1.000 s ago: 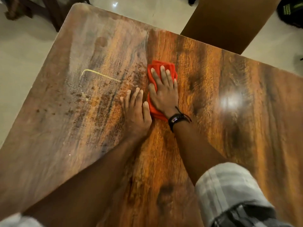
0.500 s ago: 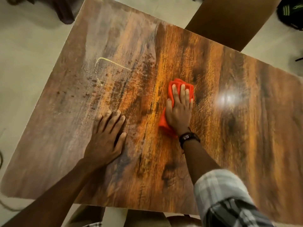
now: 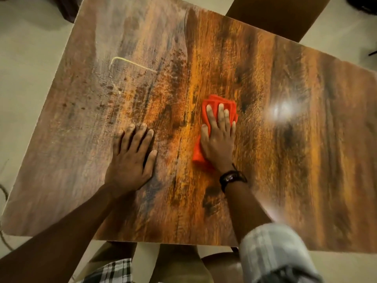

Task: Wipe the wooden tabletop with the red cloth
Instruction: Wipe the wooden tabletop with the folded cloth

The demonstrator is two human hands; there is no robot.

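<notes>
I look down on a rectangular wooden table point(image 3: 265, 139) with a strong grain, orange-brown in the middle and darker in bands to the right. The left part of the table looks dull and greyish, with many small dark spots, and a thin pale yellow line point(image 3: 130, 61) bent like a hook lies there. On the right part a bright white glare point(image 3: 282, 110) of a lamp reflects on the glossy surface. Around the table I see a pale smooth floor point(image 3: 26, 68). Behind the far edge stands a plain brown board-like shape point(image 3: 275, 15); I cannot tell what it is.

The folded red cloth point(image 3: 199, 155) lies flat on the table near the middle, a little to the right of centre. My right hand point(image 3: 219, 137) presses on it with the palm down and the fingers stretched and close together, so it does not clench the cloth but pins it; the red edges show beyond the fingertips and beside the thumb. A dark wristband point(image 3: 231, 178) sits on that wrist, and a rolled pale checked sleeve point(image 3: 271, 254) covers the forearm lower down.

My left hand point(image 3: 130, 160) rests flat on the bare wood, fingers spread, holding nothing, just beside the cloth but apart from it.

Below the near edge I see a dark round seat point(image 3: 222, 266) and checked fabric point(image 3: 114, 270).
</notes>
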